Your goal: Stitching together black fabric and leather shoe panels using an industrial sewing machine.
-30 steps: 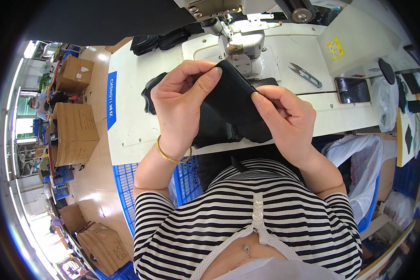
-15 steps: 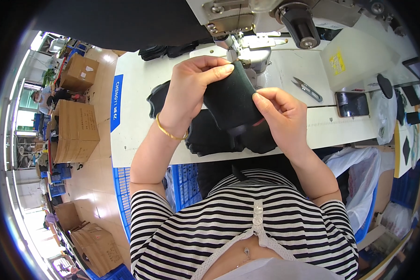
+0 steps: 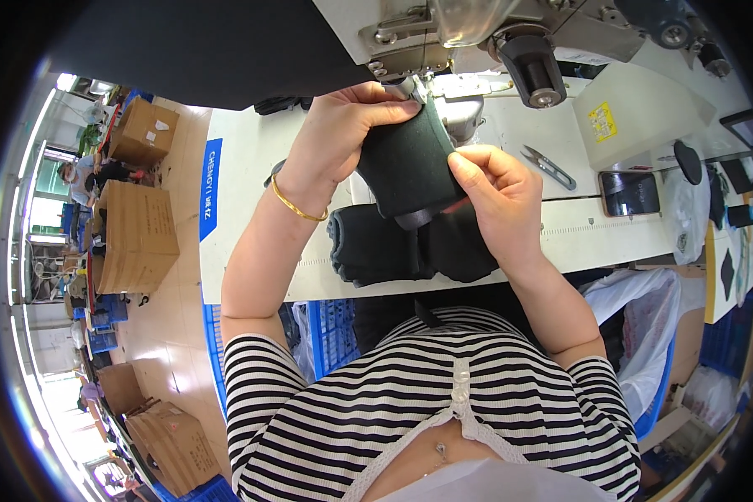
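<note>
It is bright. Far to the left of the left grip (image 3: 347,130), a window (image 3: 63,397) glows too white to see through, and the floor (image 3: 171,335) has shiny spots. Black fills the corners, and straight lines bend near them.

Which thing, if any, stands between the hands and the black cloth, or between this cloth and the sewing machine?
Nothing visible. The left hand and right hand both pinch the black cloth directly. Its top edge is close to the sewing machine, with no separate thing seen between; whether they touch, I cannot tell.
</note>
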`<state>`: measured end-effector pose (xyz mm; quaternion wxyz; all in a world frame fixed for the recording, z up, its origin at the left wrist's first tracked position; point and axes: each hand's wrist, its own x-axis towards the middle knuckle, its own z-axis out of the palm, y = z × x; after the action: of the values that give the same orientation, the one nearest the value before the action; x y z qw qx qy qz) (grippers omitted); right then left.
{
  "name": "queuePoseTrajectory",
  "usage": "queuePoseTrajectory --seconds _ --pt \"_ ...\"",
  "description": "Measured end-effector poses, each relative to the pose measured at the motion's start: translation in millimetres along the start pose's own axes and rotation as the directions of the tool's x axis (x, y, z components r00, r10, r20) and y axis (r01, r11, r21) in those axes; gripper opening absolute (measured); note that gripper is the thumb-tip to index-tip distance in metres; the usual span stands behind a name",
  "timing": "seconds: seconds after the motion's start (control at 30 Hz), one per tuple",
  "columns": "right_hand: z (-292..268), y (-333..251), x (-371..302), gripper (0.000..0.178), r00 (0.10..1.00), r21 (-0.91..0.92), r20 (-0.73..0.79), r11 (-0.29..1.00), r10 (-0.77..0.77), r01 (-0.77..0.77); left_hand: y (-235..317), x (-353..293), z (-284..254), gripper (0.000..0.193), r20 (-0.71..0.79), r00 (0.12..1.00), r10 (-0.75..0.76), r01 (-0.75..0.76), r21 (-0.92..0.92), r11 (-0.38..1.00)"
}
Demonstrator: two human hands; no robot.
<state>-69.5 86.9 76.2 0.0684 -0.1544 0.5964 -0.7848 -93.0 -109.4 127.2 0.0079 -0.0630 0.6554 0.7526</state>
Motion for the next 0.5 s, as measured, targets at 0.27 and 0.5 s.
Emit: queuePoseTrajectory --seconds 0.27,0.5 --pt "0.3 4.5 -1.8 0.018 1.000 0.005 0.007 1.000 -0.006 0.006 -0.2 1.9 0.0 0.009 -0.024 1.000 -0.007 0.006 -0.019 1.000" --pt "2.8 3.0 2.3 0.019 1.000 0.033 0.000 0.999 -0.007 0.007 -1.0 10.6 -5.8 0.019 -0.050 0.999 0.013 -0.010 0.074 0.997"
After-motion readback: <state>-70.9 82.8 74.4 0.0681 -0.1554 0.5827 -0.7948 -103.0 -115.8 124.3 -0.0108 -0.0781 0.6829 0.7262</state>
